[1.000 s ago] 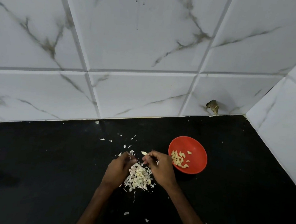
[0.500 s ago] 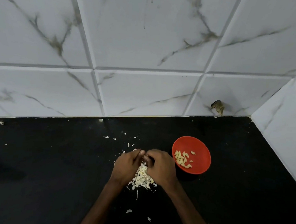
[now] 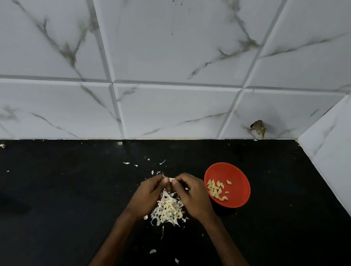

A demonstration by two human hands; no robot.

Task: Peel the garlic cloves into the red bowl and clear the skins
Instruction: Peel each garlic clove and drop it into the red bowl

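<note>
At lower centre, clove: you pinch one garlic clove point(image 3: 171, 179) above the skin pile point(image 3: 168, 209).
Grip: your left hand point(image 3: 148, 193) and right hand point(image 3: 194, 196) both close narrowly on it.
Red bowl point(image 3: 240, 191): right of your hands on the table point(image 3: 62, 197), holding peeled cloves point(image 3: 216, 190).
Done: seemingly most peeling.
Left: this clove, then clearing piled and scattered skins.

White marbled wall tiles point(image 3: 176, 49) meet black countertop point(image 3: 61, 208).
</note>
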